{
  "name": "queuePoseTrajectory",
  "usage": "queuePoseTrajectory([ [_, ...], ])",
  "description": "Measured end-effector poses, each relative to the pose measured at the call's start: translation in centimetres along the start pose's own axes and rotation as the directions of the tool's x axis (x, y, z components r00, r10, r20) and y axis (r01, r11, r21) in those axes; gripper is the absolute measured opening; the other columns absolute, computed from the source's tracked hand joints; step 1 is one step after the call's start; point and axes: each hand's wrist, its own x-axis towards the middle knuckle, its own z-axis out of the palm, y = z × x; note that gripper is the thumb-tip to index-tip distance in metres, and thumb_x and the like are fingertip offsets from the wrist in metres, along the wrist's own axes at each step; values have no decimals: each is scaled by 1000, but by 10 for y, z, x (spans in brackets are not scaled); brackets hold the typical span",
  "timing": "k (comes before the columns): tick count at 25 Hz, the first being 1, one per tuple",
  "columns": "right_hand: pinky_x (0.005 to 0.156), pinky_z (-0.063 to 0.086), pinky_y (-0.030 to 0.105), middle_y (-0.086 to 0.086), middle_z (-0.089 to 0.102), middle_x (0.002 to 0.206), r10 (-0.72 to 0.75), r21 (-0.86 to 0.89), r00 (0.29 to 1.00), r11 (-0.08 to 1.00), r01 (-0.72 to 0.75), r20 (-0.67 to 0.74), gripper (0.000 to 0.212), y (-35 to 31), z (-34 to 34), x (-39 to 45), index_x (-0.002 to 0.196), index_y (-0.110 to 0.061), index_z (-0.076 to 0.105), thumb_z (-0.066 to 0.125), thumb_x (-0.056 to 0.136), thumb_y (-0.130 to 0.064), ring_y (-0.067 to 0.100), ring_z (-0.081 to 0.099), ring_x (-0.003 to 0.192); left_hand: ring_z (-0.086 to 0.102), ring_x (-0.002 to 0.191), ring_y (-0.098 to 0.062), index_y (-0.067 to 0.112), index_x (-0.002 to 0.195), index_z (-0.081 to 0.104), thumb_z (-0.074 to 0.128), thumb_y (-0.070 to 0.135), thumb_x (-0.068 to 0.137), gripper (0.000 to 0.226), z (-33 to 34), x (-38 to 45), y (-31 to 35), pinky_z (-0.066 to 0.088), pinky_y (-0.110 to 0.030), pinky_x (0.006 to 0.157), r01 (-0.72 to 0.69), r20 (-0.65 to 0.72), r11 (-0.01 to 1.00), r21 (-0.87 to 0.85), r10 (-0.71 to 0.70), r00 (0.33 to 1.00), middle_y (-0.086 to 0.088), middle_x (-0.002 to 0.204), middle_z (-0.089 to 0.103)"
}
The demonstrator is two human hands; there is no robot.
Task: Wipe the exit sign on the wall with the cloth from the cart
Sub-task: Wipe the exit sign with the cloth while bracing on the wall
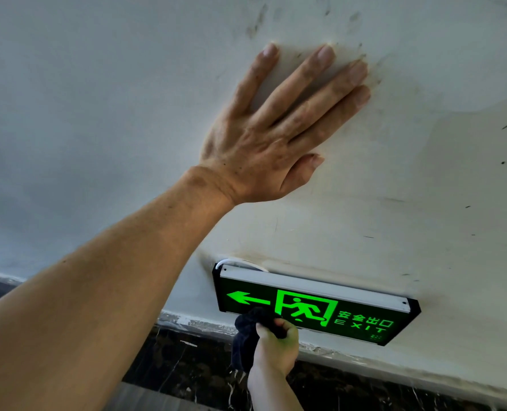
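Note:
A lit green exit sign (350, 310) with a black frame and a white top strip is fixed low on the white wall (98, 114). My right hand (277, 345) is closed around a dark cloth (248, 333) and presses it against the sign's lower left edge, below the arrow. Part of the cloth hangs down beside my wrist. My left hand (270, 134) lies flat on the wall above the sign, fingers spread, holding nothing.
A dark marble skirting (187, 360) with a rough taped edge runs along the foot of the wall. A white cable (231, 261) loops out at the sign's top left corner. Smudges and marks stain the wall.

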Motion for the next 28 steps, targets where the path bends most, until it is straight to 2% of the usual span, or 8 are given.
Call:
queuePoseTrajectory([
  [8,77,43,34,7,65,88,-102,32,989,994,105,-106,31,-22,-51,31,77,-22,58,75,73,4,29,59,85,22,149,-29,16,159,29,36,44,100,67,-3,-1,-1,6,-54,125,-17,4,999,29,17,1000,-3,160,31],
  [13,80,48,36,5,63,82,-123,46,968,990,136,-216,34,-42,-85,50,72,-23,56,71,74,7,28,59,82,27,147,-31,15,159,30,35,44,100,66,-4,-1,-2,12,-56,123,-33,-3,999,40,33,999,-4,160,31],
  [20,81,48,37,14,62,96,1,268,952,960,86,-307,39,-63,-112,67,70,-23,54,66,77,14,29,58,88,23,149,-30,15,160,27,39,44,99,68,-3,-3,-1,11,-56,123,-33,-5,998,50,34,999,-4,160,30],
  [25,83,50,43,12,62,93,133,441,960,897,-12,-246,38,-77,-121,64,70,-22,54,63,80,14,29,57,91,24,148,-30,14,160,29,39,43,99,68,-5,-2,-2,12,-56,122,-37,-2,998,50,37,999,-5,160,30],
  [28,96,49,55,7,60,83,168,496,968,867,-55,-187,38,-85,-122,59,70,-22,54,61,82,12,32,57,96,29,146,-31,14,159,32,37,43,100,65,-4,-1,-2,12,-56,122,-46,-3,997,55,46,999,-5,159,31],
])
